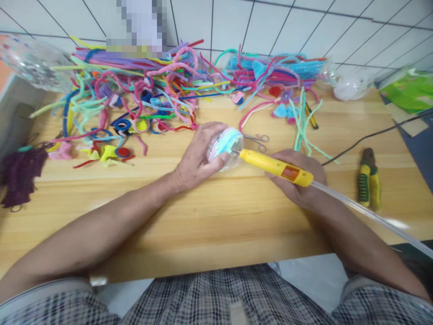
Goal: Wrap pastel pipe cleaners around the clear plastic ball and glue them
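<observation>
So I've only got the head camera to go on here, looking down at a wooden table (209,230) with a lot of fuzzy stuff on it. The left hand (198,155) is curled around a roundish ball (226,144) banded in pastel fuzzy strips, thumb across the near side. The ball's right side looks like clear plastic. It sits in the middle of the view, and it's too round for me to call a long axis.

The right hand (313,168) is wrapped around a yellow glue gun (260,162), just right of the ball. The gun's long axis runs on a slant from lower right to upper left, nozzle pointing left and a bit away from the body, right at the ball. The tip is up against it or really close, can't tell which. A clear glue stick (365,210) comes out the back along roughly the same line, off toward the right edge.

Small scissors (251,136) lie just behind the gun's front end. Mint pipe cleaners (300,126) are past the right hand, and pliers (364,185) with green and yellow handles lie off to its right. The big colourful pile (179,67) spreads along the table's far side.
</observation>
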`<move>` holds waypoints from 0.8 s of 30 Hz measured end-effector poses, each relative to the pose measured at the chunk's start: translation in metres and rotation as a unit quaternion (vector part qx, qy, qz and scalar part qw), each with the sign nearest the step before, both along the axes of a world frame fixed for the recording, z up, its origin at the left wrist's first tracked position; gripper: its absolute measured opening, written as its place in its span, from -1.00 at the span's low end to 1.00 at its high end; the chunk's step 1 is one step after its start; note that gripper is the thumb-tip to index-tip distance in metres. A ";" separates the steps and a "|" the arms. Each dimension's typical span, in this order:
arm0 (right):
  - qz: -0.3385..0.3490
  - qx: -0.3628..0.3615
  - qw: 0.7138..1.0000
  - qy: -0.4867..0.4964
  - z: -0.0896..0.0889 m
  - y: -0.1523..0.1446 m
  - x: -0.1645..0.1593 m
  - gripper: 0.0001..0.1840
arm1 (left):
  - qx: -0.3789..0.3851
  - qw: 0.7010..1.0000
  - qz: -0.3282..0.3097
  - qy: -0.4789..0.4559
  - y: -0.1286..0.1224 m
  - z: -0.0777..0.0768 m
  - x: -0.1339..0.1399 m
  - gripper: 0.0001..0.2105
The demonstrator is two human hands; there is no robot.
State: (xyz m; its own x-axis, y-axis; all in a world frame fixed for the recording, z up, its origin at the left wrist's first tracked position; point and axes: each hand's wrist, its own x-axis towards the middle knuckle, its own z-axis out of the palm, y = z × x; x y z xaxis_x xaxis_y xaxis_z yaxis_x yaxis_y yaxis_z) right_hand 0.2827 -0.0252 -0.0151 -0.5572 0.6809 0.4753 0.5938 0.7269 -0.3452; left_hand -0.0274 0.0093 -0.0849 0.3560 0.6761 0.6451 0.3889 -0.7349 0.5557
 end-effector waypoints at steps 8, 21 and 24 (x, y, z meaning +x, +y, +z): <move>-0.002 0.024 1.000 -0.009 -0.003 0.001 0.002 -0.67 | -0.007 1.000 -0.005 -0.006 0.000 -0.001 -0.001 -0.45; -0.004 0.048 0.999 -0.010 -0.006 0.002 0.001 -0.59 | -0.011 1.000 -0.005 0.008 -0.001 0.002 -0.002 -0.45; 0.006 0.060 0.998 -0.013 -0.006 0.002 0.002 -0.58 | -0.002 1.000 -0.008 -0.004 0.000 0.001 -0.001 -0.46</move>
